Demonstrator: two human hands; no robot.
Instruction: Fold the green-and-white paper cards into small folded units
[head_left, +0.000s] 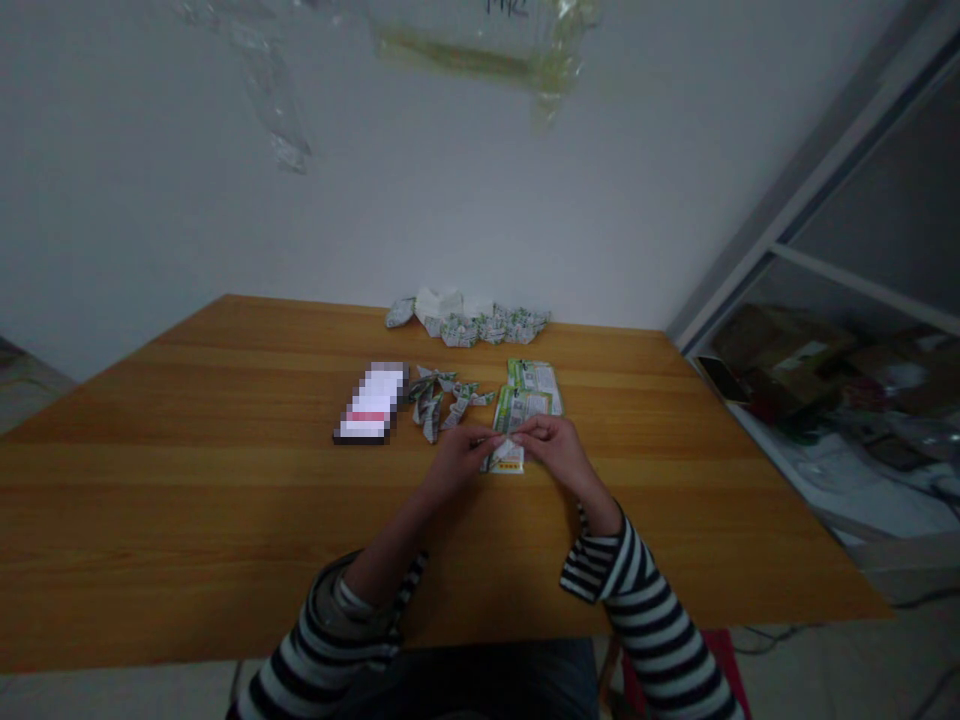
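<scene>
My left hand (pixel 463 458) and my right hand (pixel 556 452) meet over the table, thumbs and fingertips pinched together. Between them is a small piece of whitish folded paper (pixel 508 449), partly hidden by the fingers. Directly beneath lie green-and-white printed sheets (pixel 525 403), one overlapping another, with the lower end showing just below my fingertips. Left of the sheets, several small pointed pieces of folded printed paper (pixel 430 412) are grouped together.
A phone (pixel 371 402) with a lit, blurred screen lies left of the folded pieces. Crumpled-looking printed paper shapes (pixel 459 328) line the back of the wooden table (pixel 225 480), against the wall. Boxes (pixel 795 355) stand beyond the right edge, near a dark flat device (pixel 722 380).
</scene>
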